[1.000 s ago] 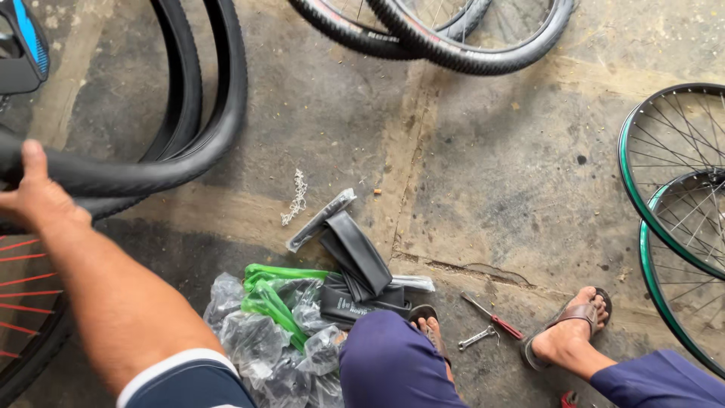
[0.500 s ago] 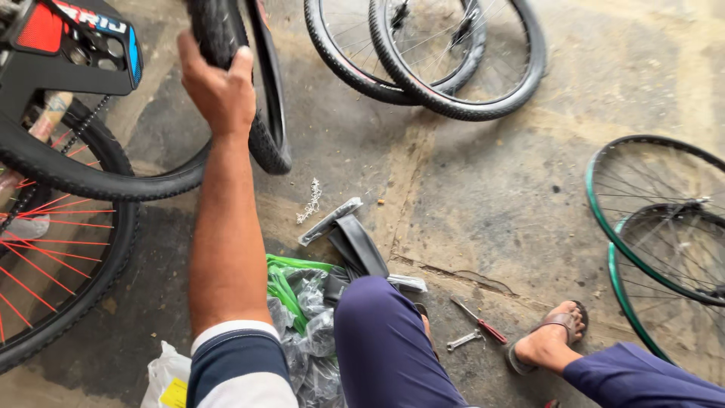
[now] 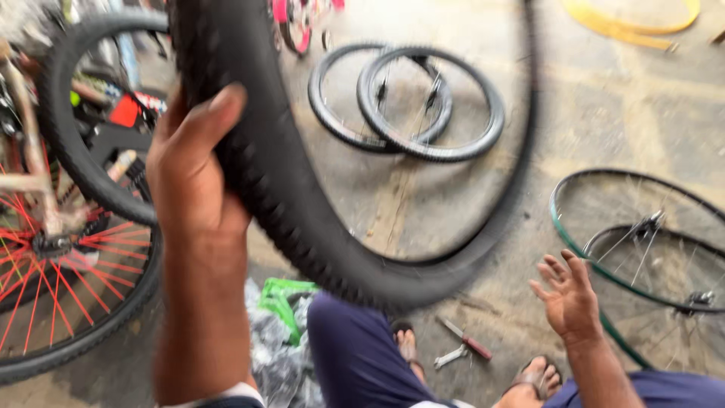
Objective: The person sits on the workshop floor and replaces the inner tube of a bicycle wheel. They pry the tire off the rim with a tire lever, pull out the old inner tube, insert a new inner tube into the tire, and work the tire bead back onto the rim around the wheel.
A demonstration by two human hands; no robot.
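Note:
My left hand [image 3: 192, 162] grips a loose black knobby bicycle tyre [image 3: 302, 219] and holds it up over my knees; the tyre is blurred and loops across the middle of the view. My right hand [image 3: 568, 295] hangs open, palm up, at the lower right, close to the tyre's lower curve and touching nothing. My legs in dark blue trousers [image 3: 355, 355] and my sandalled feet [image 3: 538, 378] are below.
A bicycle wheel with red spokes [image 3: 53, 295] stands at the left. Two tyred wheels [image 3: 411, 102] lie on the concrete ahead, two bare rims [image 3: 649, 242] at the right. A spanner and screwdriver [image 3: 462, 346] lie by my feet, beside a crumpled plastic bag [image 3: 276, 340].
My left hand has lifted the tyre up and toward me, so it now fills the middle of the view. My right hand has come into view, open. The camera has tilted up.

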